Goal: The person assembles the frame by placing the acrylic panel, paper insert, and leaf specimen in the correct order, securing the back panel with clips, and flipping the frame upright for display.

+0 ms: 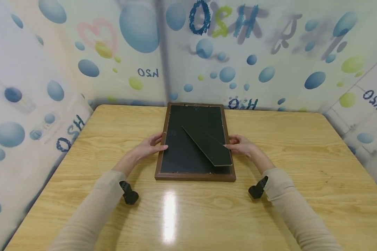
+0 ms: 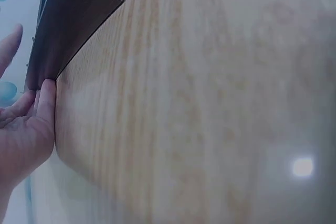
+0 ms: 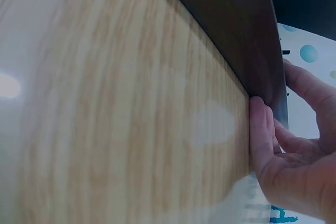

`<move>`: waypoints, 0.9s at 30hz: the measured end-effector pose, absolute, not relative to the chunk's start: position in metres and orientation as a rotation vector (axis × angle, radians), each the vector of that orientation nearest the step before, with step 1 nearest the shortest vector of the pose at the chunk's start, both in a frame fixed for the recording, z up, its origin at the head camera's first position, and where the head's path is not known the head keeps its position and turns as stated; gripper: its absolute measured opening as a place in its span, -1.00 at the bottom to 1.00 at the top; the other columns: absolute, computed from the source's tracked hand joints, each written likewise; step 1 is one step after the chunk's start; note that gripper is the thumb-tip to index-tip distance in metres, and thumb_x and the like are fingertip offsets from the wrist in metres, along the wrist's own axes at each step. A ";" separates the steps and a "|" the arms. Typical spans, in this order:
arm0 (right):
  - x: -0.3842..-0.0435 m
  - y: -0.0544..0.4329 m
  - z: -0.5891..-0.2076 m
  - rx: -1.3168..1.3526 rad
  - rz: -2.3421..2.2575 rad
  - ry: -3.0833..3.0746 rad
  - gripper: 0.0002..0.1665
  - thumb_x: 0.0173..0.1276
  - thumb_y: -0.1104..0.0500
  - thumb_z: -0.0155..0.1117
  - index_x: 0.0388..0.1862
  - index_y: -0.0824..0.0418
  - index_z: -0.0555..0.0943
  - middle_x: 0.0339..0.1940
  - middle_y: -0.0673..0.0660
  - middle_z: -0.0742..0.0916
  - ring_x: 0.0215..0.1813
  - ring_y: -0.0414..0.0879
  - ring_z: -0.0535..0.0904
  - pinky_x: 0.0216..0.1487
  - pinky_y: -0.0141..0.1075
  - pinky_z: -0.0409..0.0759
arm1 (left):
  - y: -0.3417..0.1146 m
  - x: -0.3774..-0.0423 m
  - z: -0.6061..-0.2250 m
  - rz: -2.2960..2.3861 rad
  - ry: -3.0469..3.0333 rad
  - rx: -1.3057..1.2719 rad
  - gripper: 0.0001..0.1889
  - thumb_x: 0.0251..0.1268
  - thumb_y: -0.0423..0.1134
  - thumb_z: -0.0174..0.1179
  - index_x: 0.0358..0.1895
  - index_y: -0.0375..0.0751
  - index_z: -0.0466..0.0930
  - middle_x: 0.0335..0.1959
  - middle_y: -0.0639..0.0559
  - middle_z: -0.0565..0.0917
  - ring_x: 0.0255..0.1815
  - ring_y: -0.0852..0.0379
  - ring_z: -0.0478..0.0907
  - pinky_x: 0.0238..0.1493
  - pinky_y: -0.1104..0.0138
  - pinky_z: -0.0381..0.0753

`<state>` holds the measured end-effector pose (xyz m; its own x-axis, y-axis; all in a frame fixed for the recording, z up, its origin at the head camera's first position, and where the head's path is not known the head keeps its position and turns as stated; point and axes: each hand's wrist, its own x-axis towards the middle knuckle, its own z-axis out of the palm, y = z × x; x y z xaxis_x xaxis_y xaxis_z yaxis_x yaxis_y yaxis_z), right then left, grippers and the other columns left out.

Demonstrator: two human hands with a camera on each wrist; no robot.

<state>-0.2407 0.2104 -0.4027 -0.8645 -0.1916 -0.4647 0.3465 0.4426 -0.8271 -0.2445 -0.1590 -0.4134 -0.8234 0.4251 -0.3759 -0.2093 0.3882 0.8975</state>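
Note:
A picture frame (image 1: 194,176) with a brown rim lies back side up on the table, its black backing board (image 1: 182,157) showing. A black easel stand (image 1: 208,148) slants across the backing toward the lower right corner. My left hand (image 1: 150,144) holds the left side, thumb over the rim and fingers against the outer edge. On the opposite side my right hand (image 1: 242,144) grips the rim, its thumb partly behind the stand. In the wrist views, fingertips of the left hand (image 2: 26,129) and right hand (image 3: 294,156) meet the frame's side low down, by the tabletop.
The light wooden table (image 1: 282,139) stretches out around the frame. Behind it stands a wall covering (image 1: 254,42) with blue and green dots and lettering, and the frame's far end lies near it. A black wrist camera (image 1: 130,195) hangs at the left sleeve, another (image 1: 257,190) at the right.

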 end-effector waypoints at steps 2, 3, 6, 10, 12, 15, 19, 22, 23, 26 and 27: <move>-0.240 0.209 -0.402 0.136 -1.431 2.193 -0.19 0.31 0.18 0.15 0.41 0.35 0.02 0.04 0.19 0.35 -0.02 -0.12 0.34 -0.07 -0.47 0.52 | -0.160 -0.241 -0.412 1.439 2.107 0.188 -0.08 0.20 0.02 0.17 0.46 -0.06 -0.27 0.50 -0.08 -0.15 0.50 -0.06 -0.22 0.42 -0.05 -0.02; -0.240 0.209 -0.402 0.132 -1.433 2.193 -0.19 0.30 0.17 0.16 0.41 0.35 0.02 0.03 0.19 0.35 -0.02 -0.12 0.34 -0.09 -0.48 0.52 | -0.159 -0.239 -0.411 1.427 2.121 0.188 -0.06 0.17 0.03 0.19 0.46 -0.06 -0.26 0.50 -0.09 -0.14 0.50 -0.07 -0.21 0.42 -0.05 -0.01; -0.240 0.208 -0.402 0.120 -1.440 2.194 -0.18 0.30 0.17 0.16 0.41 0.35 0.02 0.02 0.19 0.36 -0.03 -0.12 0.35 -0.11 -0.49 0.52 | -0.158 -0.231 -0.407 1.384 2.162 0.187 0.01 0.08 0.06 0.25 0.46 -0.11 -0.25 0.49 -0.14 -0.11 0.49 -0.10 -0.18 0.42 -0.05 -0.01; -0.240 0.209 -0.404 0.097 -1.439 2.191 -0.20 0.32 0.19 0.14 0.41 0.36 0.01 0.03 0.20 0.35 -0.04 -0.13 0.35 -0.07 -0.46 0.51 | -0.155 -0.217 -0.399 1.278 2.200 0.178 0.09 0.02 0.07 0.30 0.45 -0.21 -0.28 0.47 -0.22 -0.10 0.48 -0.16 -0.16 0.41 -0.08 -0.03; -0.239 0.210 -0.404 0.086 -1.435 2.193 -0.20 0.32 0.18 0.13 0.41 0.36 0.00 0.04 0.20 0.35 -0.04 -0.13 0.35 -0.05 -0.45 0.51 | -0.153 -0.211 -0.396 1.223 2.208 0.179 0.12 0.01 0.07 0.31 0.44 -0.25 -0.31 0.47 -0.26 -0.12 0.47 -0.20 -0.17 0.41 -0.10 -0.03; -0.239 0.211 -0.403 0.081 -1.440 2.194 -0.20 0.33 0.17 0.12 0.41 0.37 0.00 0.05 0.21 0.34 -0.03 -0.13 0.34 -0.03 -0.43 0.51 | -0.150 -0.205 -0.392 1.173 2.222 0.191 0.15 -0.02 0.06 0.33 0.43 -0.29 -0.33 0.46 -0.29 -0.12 0.46 -0.23 -0.15 0.39 -0.10 -0.01; -0.239 0.212 -0.403 0.078 -1.438 2.198 -0.20 0.33 0.18 0.12 0.41 0.37 0.00 0.05 0.22 0.34 -0.03 -0.12 0.34 -0.02 -0.43 0.52 | -0.144 -0.202 -0.389 1.135 2.247 0.253 0.15 -0.04 0.02 0.36 0.43 -0.30 -0.33 0.44 -0.29 -0.07 0.43 -0.25 -0.06 0.37 -0.09 0.08; -0.238 0.211 -0.403 0.075 -1.436 2.196 -0.20 0.33 0.18 0.12 0.41 0.38 0.00 0.04 0.21 0.34 -0.02 -0.12 0.34 -0.02 -0.44 0.51 | -0.140 -0.200 -0.387 1.085 2.283 0.281 0.19 -0.08 0.00 0.39 0.42 -0.33 -0.33 0.43 -0.31 -0.06 0.42 -0.26 -0.04 0.36 -0.08 0.11; -0.238 0.211 -0.403 0.075 -1.439 2.193 -0.20 0.33 0.19 0.11 0.41 0.38 -0.01 0.04 0.21 0.34 -0.02 -0.12 0.34 -0.01 -0.44 0.51 | -0.139 -0.199 -0.387 1.060 2.296 0.271 0.21 -0.10 0.01 0.40 0.42 -0.33 -0.35 0.43 -0.32 -0.09 0.43 -0.26 -0.06 0.36 -0.08 0.10; -0.238 0.210 -0.402 0.073 -1.438 2.190 -0.19 0.33 0.18 0.12 0.41 0.38 -0.02 0.04 0.20 0.34 -0.01 -0.12 0.33 0.00 -0.43 0.51 | -0.137 -0.197 -0.388 1.007 2.320 0.232 0.29 -0.15 0.05 0.42 0.41 -0.34 -0.44 0.43 -0.35 -0.20 0.44 -0.28 -0.16 0.38 -0.11 0.04; -0.237 0.210 -0.402 0.074 -1.439 2.188 -0.19 0.33 0.18 0.12 0.41 0.38 -0.02 0.03 0.20 0.34 -0.01 -0.12 0.33 0.01 -0.42 0.51 | -0.137 -0.196 -0.388 0.986 2.329 0.209 0.32 -0.17 0.07 0.42 0.41 -0.32 -0.48 0.44 -0.35 -0.26 0.44 -0.29 -0.21 0.38 -0.12 0.02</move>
<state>-0.2375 0.2102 -0.4018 -0.8654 -0.2299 -0.4452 0.3178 0.4350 -0.8425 -0.1964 -0.1373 -0.3879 -0.8107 0.3583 -0.4630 -0.0831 0.7124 0.6968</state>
